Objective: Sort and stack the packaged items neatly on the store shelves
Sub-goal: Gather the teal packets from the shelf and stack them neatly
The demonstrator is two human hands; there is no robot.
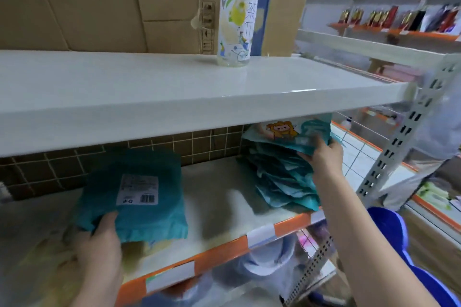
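Left hand point(99, 244) gripped the near corner of a flat teal plastic-wrapped packet point(136, 197), thumb on top and fingers curled under its edge; the packet lay label-side up (white barcode sticker showing) on the left part of the pale lower shelf with the orange front strip point(219, 207), probably so the code stayed readable while it got squared up. Right hand point(324, 154) pinched the front edge of the top teal packet with the orange cartoon print point(287, 132), lifted and tilted just under the white upper shelf board point(174, 97), above a slumped stack of similar teal packets point(282, 182) at the shelf's right end. The stack leaned and fanned towards the front edge, so my read is the top one was held up to set it on or re-seat the pile. The two groups sat well apart with bare shelf between them, likely two sorts kept separate. A clear printed drink bottle point(237, 20) stood upright on the upper shelf against brown cardboard boxes point(99, 2), not part of the job. Motion blur hid finer finger detail.
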